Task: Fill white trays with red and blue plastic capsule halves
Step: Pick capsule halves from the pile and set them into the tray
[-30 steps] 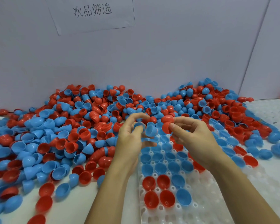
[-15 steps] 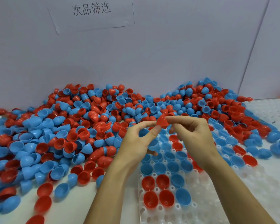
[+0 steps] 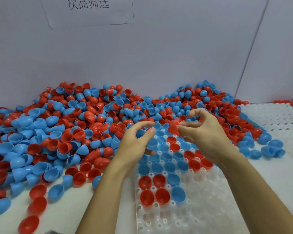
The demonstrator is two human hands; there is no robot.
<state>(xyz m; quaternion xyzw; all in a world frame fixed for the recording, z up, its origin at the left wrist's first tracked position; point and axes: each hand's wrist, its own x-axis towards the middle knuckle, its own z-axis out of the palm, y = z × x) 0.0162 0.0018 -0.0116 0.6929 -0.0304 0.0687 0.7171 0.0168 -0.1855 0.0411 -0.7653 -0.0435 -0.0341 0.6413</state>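
Observation:
My right hand [image 3: 208, 137] pinches a red capsule half [image 3: 173, 129] between thumb and fingertips, above the far rows of the white tray [image 3: 198, 211]. Just left of it is my left hand [image 3: 134, 144], thumb and forefinger apart, its lower fingers curled round a blue capsule half [image 3: 151, 143]. The tray's far and middle cups hold red and blue halves, open side up; its near cups stand bare. A big heap of loose red and blue halves [image 3: 71, 125] lies to the left and behind.
A second white tray [image 3: 281, 120] lies at the right, with loose blue halves [image 3: 271, 149] at its near edge. A grey wall with a paper sign [image 3: 88, 7] closes off the back. Stray halves dot the table at the near left.
The hands have come apart: my left thumb and forefinger let go of the red half, which stays in my right hand. The view has tilted down a little.

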